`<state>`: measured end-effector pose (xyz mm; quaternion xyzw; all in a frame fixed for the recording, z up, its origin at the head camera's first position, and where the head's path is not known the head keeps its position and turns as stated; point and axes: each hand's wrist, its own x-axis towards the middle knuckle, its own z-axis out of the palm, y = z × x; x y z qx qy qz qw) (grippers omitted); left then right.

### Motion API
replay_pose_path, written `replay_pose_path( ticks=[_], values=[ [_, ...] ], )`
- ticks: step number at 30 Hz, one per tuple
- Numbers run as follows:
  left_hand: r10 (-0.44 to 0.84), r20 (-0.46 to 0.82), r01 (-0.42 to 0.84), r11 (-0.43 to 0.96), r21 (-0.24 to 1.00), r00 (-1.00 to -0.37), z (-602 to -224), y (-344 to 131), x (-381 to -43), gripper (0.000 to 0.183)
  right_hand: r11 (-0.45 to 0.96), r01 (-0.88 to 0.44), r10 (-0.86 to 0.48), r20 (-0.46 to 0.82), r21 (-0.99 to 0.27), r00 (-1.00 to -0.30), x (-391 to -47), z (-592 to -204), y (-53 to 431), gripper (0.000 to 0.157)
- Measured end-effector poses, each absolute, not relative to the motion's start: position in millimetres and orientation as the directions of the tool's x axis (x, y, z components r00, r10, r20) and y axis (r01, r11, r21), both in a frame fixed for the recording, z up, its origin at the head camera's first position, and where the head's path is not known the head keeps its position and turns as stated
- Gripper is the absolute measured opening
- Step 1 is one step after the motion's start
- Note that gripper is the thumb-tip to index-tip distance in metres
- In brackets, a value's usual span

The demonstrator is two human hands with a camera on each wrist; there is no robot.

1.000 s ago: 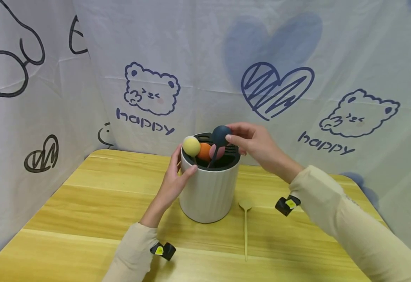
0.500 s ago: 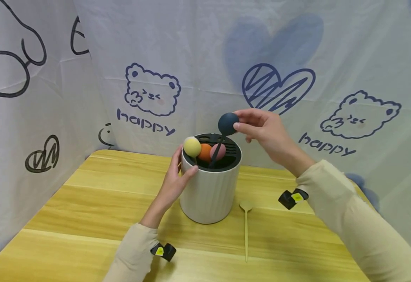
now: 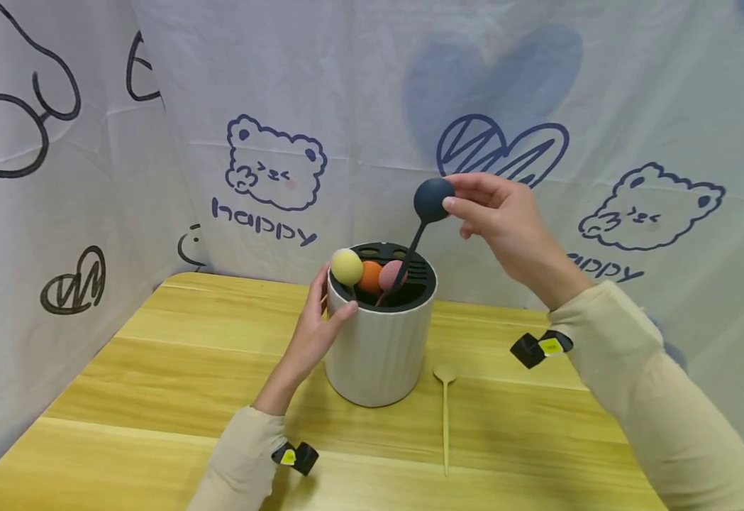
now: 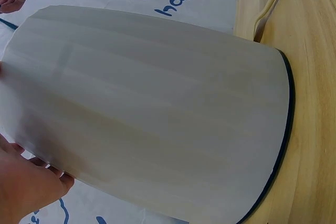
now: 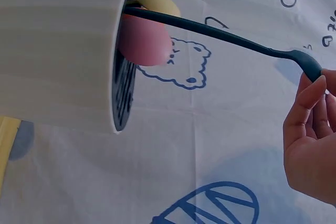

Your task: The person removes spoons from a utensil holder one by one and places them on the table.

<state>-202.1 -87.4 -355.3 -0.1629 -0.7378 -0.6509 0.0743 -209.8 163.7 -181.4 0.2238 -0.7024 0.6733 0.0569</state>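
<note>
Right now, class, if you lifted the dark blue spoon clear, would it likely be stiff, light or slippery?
The dark blue spoon is probably stiff: its handle runs almost straight though the right hand pinches only the bowl. It may be light, given that slender handle. The smooth, rounded bowl could slip.

Head: from above, widest, facing forward and down over your left hand (image 3: 313, 328) and right hand (image 3: 508, 223) | Left wrist: turned sideways, close to the utensil holder (image 4: 152, 103) beside your left hand | Right wrist: also sideways, facing the printed backdrop (image 5: 168, 156) between utensil holder and right hand | Both wrists share: utensil holder, right hand
</note>
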Motion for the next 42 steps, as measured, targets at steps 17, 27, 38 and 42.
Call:
replay_pose_path(
  ticks=[17, 27, 38, 42],
  values=[
    [0.144, 0.327, 0.343, 0.104, 0.933, -0.934, -355.8, -87.8, -202.7, 0.083, -0.088, -0.405, -0.208, 0.414, -0.91, -0.886, -205.3, -161.2, 173.6, 0.021],
    [0.141, 0.32, 0.336, 0.108, 0.936, -0.937, -355.2, -87.7, -203.4, 0.083, -0.028, -0.355, -0.216, 0.352, -0.934, -0.911, -200.9, -166.1, 175.7, 0.025],
    [0.146, 0.32, 0.336, 0.107, 0.936, -0.936, -352.6, -85.8, -202.2, 0.083, 0.104, -0.261, -0.201, 0.237, -0.96, -0.951, -200.5, -197.0, 189.6, 0.026],
    [0.143, 0.321, 0.337, 0.109, 0.935, -0.936, -352.0, -86.4, -201.3, 0.083, 0.152, -0.228, -0.219, 0.192, -0.962, -0.957, -200.0, -207.2, 194.5, 0.027]
  ],
)
